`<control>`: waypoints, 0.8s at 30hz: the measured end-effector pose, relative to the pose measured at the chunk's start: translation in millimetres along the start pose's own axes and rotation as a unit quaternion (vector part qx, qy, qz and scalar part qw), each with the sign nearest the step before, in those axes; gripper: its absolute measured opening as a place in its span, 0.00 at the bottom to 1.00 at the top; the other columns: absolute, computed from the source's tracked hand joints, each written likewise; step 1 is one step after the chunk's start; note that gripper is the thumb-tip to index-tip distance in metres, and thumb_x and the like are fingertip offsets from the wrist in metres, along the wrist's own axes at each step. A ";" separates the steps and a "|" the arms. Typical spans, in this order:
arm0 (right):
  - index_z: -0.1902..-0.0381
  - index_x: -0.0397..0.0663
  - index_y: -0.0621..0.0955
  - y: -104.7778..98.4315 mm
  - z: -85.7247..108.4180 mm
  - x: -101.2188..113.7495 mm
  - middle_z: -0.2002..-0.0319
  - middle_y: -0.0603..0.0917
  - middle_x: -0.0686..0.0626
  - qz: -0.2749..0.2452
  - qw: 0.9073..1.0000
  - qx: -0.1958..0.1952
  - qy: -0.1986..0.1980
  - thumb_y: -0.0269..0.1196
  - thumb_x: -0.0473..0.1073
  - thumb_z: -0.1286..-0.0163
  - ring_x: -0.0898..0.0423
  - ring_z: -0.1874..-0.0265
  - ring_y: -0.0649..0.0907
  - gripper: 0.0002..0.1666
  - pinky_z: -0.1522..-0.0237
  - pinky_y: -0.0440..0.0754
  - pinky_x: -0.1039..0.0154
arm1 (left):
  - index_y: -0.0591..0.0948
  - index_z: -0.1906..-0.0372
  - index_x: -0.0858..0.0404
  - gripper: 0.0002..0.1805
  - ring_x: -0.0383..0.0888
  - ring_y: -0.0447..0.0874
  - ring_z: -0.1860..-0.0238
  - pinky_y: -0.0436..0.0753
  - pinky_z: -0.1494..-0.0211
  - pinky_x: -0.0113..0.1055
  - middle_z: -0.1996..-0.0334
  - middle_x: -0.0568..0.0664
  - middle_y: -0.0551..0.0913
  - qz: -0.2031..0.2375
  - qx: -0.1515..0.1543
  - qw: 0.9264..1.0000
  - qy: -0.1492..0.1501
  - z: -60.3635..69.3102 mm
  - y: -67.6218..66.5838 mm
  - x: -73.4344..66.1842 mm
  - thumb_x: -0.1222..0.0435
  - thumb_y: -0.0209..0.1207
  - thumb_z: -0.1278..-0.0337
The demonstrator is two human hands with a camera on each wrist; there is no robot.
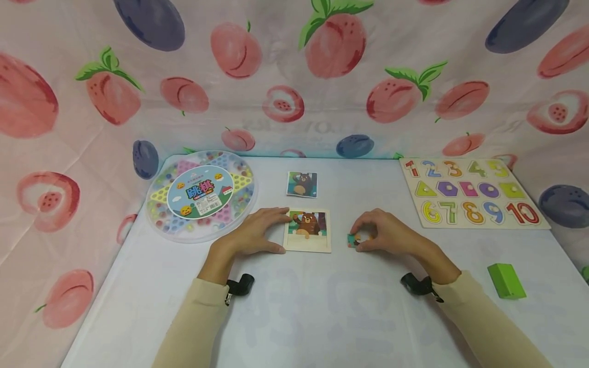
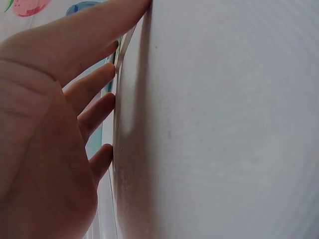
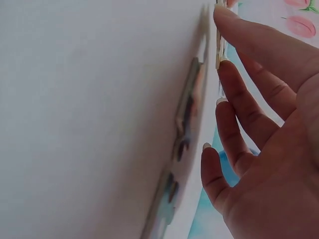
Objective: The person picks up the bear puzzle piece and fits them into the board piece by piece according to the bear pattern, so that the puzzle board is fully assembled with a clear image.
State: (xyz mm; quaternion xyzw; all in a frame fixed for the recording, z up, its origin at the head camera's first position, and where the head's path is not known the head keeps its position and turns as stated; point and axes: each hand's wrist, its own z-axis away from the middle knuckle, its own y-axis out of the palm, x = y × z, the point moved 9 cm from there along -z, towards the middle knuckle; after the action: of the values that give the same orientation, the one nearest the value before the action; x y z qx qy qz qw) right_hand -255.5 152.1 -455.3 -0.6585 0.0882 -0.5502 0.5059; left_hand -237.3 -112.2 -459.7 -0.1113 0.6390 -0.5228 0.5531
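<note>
A square wooden jigsaw board (image 1: 307, 244) lies mid-table, with bear pieces filling its upper part and bare wood below. My left hand (image 1: 250, 232) rests at the board's left side, thumb by the lower corner and fingers by the upper corner, fairly straight. To the right of the board, my right hand (image 1: 386, 232) pinches a small colourful puzzle piece (image 1: 353, 240) between thumb and fingers, low over the table. In the right wrist view, blurred puzzle pieces (image 3: 187, 109) lie beneath that hand. Behind the board lies a bear picture card (image 1: 302, 184).
A round Chinese checkers box (image 1: 156, 225) stands at the back left, close to my left hand. At the back right lies a wooden number and shape board (image 1: 474, 204). A green block (image 1: 506, 281) sits on the right. Fruit-printed cloth (image 1: 322, 102) hangs behind the white table.
</note>
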 end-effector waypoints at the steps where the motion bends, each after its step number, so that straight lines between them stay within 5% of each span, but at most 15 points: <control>1: 0.59 0.60 0.87 -0.7 -0.3 1.2 0.56 0.87 0.57 -0.001 1.000 -0.002 -0.002 0.80 0.44 0.47 0.54 0.52 0.75 0.17 0.47 0.72 0.56 | 0.73 0.27 0.52 0.41 0.54 0.54 0.18 0.59 0.19 0.61 0.19 0.48 0.61 0.000 0.000 1.000 0.000 -0.1 -0.2 -0.2 0.51 0.74 0.48; 6: 0.57 0.58 0.86 -4.8 -0.6 10.6 0.56 0.88 0.58 -0.017 0.999 -0.014 -0.025 0.79 0.42 0.46 0.54 0.50 0.81 0.18 0.40 0.77 0.50 | 0.73 0.27 0.52 0.41 0.53 0.54 0.17 0.58 0.18 0.61 0.19 0.47 0.61 0.002 0.001 1.000 -0.002 0.0 -0.7 -0.4 0.52 0.74 0.48; 16: 0.56 0.49 0.87 -5.7 -2.8 22.6 0.54 0.86 0.48 -0.087 0.995 -0.019 -0.038 0.75 0.37 0.40 0.57 0.62 0.84 0.14 0.61 0.85 0.70 | 0.73 0.27 0.51 0.42 0.52 0.53 0.17 0.57 0.18 0.60 0.19 0.46 0.60 0.009 0.006 1.000 -0.005 -0.5 1.0 1.2 0.51 0.74 0.48; 24: 0.54 0.45 0.89 1.2 -13.1 29.6 0.50 0.85 0.46 -0.110 0.993 -0.011 -0.028 0.76 0.38 0.41 0.59 0.62 0.86 0.16 0.59 0.86 0.72 | 0.73 0.27 0.52 0.41 0.53 0.53 0.17 0.57 0.18 0.61 0.19 0.47 0.61 0.009 0.004 1.000 -0.003 0.2 -0.5 0.3 0.52 0.74 0.48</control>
State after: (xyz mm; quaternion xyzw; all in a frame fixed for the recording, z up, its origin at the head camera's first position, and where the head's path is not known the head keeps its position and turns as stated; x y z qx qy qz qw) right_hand -254.4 124.2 -439.0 -0.6846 0.0069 -0.5830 0.4375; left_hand -237.4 -112.7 -459.4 -0.1044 0.6363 -0.5201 0.5601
